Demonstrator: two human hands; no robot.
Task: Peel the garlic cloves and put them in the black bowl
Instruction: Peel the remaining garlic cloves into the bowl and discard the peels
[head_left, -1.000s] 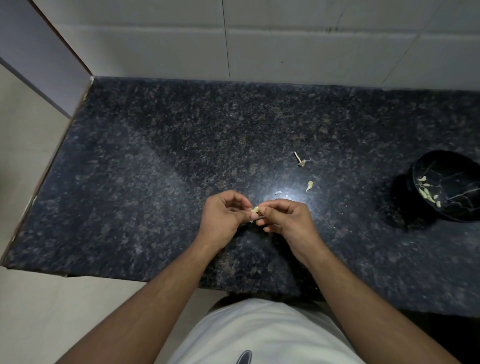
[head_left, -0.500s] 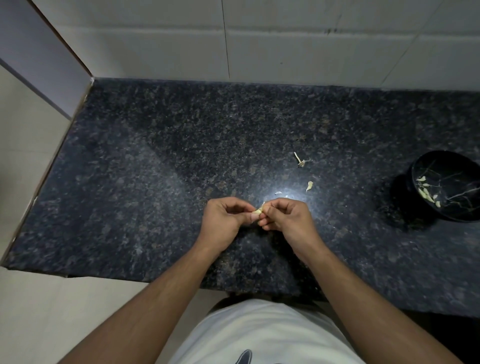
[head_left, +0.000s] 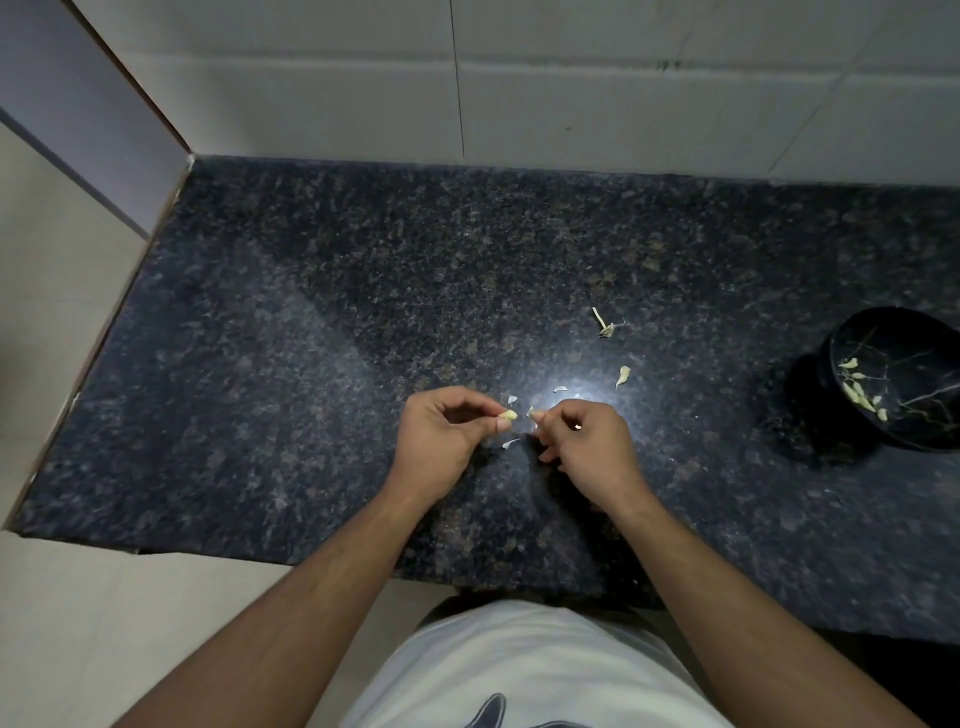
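Change: the two hands, pressed together over the clove half a second ago, are now pulling apart, and fresh skin flakes (head_left: 510, 442) are lying on the surface (head_left: 311, 322) between them.
Left hand (head_left: 441, 441): its fingers are pinching the garlic clove (head_left: 508, 415), pale and seemingly bare.
Right hand (head_left: 584, 447): its fingers are curling round a torn bit of skin (head_left: 531, 412).
Black bowl (head_left: 904, 379): sitting well apart at the right, already holding peeled cloves (head_left: 860, 392).
Meaning: this clove is looking ready to go into the bowl.
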